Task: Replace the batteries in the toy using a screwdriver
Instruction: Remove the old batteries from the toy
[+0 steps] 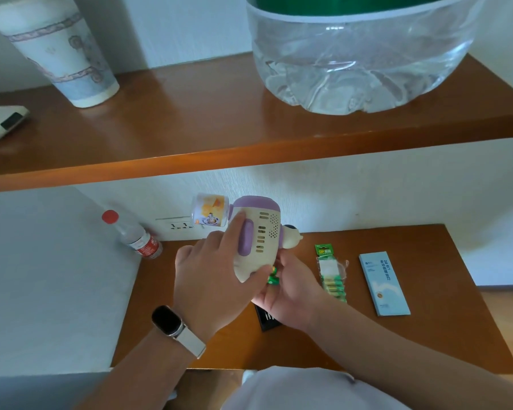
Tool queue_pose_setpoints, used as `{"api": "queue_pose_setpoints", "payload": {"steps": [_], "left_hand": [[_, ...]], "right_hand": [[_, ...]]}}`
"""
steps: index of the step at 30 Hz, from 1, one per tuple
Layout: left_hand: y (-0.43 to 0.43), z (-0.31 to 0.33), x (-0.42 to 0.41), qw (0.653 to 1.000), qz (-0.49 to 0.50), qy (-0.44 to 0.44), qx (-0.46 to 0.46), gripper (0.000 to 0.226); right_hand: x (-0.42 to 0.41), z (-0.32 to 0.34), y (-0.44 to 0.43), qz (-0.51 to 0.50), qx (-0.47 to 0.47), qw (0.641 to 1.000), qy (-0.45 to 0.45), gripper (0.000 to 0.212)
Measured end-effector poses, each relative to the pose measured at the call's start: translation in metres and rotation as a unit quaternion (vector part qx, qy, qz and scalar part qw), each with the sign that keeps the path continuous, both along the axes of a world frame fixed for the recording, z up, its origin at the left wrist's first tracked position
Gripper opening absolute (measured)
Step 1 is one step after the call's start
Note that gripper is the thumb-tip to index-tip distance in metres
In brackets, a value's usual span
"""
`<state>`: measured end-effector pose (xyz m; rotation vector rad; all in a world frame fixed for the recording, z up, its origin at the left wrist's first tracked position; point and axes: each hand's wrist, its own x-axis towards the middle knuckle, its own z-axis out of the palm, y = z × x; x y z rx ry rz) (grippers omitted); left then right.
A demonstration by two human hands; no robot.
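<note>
Brown wood formed the shelf (190, 128) that carried a big clear water jug (362, 54), with your surface (427, 321) below it. You held the cream-and-purple toy (264, 232) in the air above that surface, your left hand (208, 276) wrapped round its body. Your right hand (285, 294) curled under the toy's grip. To its right lay a pale blue box (384, 284) and a pack of batteries (330, 273). That right hand pinched green batteries (273, 276) at the toy's foot.
</note>
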<state>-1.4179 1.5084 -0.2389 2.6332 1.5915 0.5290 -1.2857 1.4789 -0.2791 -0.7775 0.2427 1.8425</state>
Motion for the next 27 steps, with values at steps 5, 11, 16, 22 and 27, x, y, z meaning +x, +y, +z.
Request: {"api": "queue_pose_setpoints", "payload": {"steps": [5, 11, 16, 22, 27], "left_hand": [[0.007, 0.004, 0.001, 0.999, 0.005, 0.046, 0.004, 0.083], [0.013, 0.009, -0.007, 0.999, 0.024, 0.037, 0.029, 0.082], [0.019, 0.007, -0.018, 0.999, 0.037, -0.006, 0.019, 0.082], [0.020, 0.005, -0.022, 0.999, 0.033, -0.019, 0.022, 0.084], [0.021, 0.009, -0.024, 0.998, 0.029, -0.044, 0.036, 0.085]], "right_hand": [[-0.002, -0.003, 0.005, -0.011, -0.016, 0.999, 0.046, 0.020], [-0.002, -0.010, 0.010, 0.018, -0.004, 0.998, 0.065, 0.034], [0.000, -0.018, 0.015, 0.027, -0.013, 0.997, 0.071, 0.030], [-0.002, -0.020, 0.021, 0.035, -0.014, 0.998, 0.055, 0.029], [-0.005, -0.020, 0.028, 0.026, -0.040, 0.999, 0.013, 0.022]]}}
